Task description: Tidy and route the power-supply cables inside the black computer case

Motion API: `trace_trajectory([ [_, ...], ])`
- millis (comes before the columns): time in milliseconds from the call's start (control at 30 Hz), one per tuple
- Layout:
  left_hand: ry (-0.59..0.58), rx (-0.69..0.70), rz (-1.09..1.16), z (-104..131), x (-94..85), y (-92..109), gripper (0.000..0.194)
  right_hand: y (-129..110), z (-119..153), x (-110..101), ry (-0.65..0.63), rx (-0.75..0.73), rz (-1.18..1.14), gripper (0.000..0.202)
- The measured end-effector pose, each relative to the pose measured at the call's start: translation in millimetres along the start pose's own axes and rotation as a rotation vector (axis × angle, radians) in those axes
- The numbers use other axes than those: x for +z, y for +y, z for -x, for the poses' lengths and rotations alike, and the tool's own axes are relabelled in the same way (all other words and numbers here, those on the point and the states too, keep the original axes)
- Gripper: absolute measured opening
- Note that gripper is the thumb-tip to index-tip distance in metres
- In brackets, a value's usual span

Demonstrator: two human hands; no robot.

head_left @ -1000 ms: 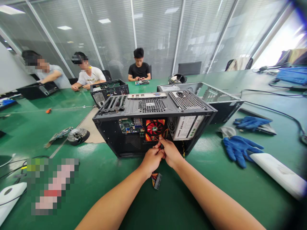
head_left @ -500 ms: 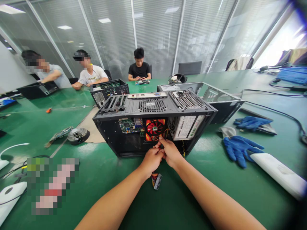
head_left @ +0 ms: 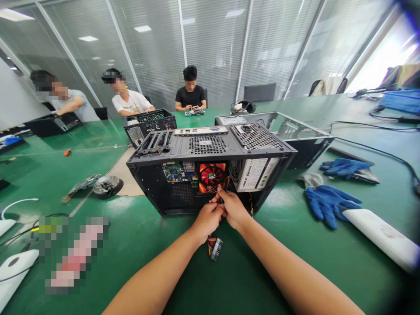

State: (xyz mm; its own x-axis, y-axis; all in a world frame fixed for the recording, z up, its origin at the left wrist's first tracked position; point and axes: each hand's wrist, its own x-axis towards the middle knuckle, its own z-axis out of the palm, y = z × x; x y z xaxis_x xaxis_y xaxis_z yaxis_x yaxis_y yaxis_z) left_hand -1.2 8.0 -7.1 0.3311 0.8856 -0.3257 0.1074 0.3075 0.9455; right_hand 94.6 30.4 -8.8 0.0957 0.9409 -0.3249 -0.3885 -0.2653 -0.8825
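Note:
An open black computer case [head_left: 203,151] lies in front of me, its open side facing me. Inside are a motherboard [head_left: 179,172], a red-and-orange fan [head_left: 212,176] and a power supply [head_left: 257,174]. My left hand [head_left: 210,216] is closed around a bundle of power supply cables, mostly hidden by the fingers. Below it a wide multi-pin connector [head_left: 215,249] hangs out on coloured wires. My right hand [head_left: 232,205] presses against the left, its thumb and fingers pinched on the same cables just below the fan. The exact spot gripped is hidden.
Blue work gloves [head_left: 328,203] and a white bar-shaped object [head_left: 382,236] lie to the right. A metal case frame [head_left: 308,144] stands behind. On the left are a round metal part [head_left: 107,187] and cardboard [head_left: 129,175]. Several people work across the green table [head_left: 157,280].
My hands and the cables stay almost in place. Across the table, the person in white has leaned right, reaching toward the small black case.

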Motion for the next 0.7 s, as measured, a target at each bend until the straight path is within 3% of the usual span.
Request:
trace_trajectory([
  [700, -0.031, -0.007, 0.012, 1.4, -0.6, 1.6, 0.029, 1.7, -0.6, -1.5, -0.011, -0.023, -0.006, 0.030],
])
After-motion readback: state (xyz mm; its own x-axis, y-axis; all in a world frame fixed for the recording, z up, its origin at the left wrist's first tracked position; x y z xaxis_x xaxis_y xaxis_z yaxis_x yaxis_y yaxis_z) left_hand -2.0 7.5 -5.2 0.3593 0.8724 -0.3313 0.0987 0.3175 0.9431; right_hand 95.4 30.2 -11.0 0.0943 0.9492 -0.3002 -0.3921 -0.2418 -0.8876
